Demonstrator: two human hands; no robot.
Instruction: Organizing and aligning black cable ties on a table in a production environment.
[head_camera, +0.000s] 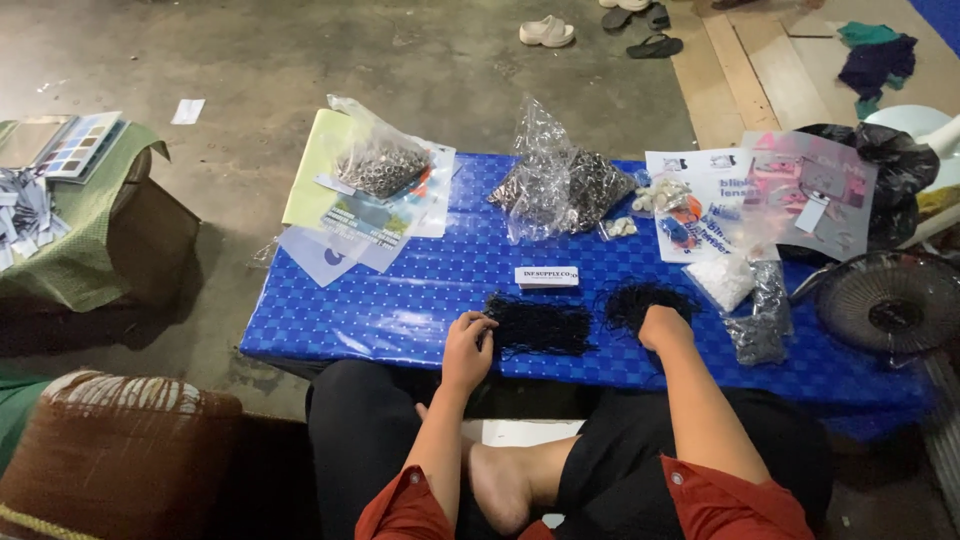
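Two hands at work on black cords at the near edge of a low table.

Seated person, red sleeves, legs folded below the table (400, 320), which carries a blue checked cover. Left hand (466, 348) pinches strands at the left end of a flat bundle of black cords (540, 325). Right hand (662, 326) is curled, fingers pressed into a second, looser heap of black cords (638, 300); whether it grips any cannot be told. Small white label card (546, 276) lies just beyond the bundle. Farther back: clear bag of metal rings (380, 165) on the left, clear bag of dark metal parts (560, 185) at centre, printed sheets (700, 200) on the right. Fan (890, 300) stands off the right end.
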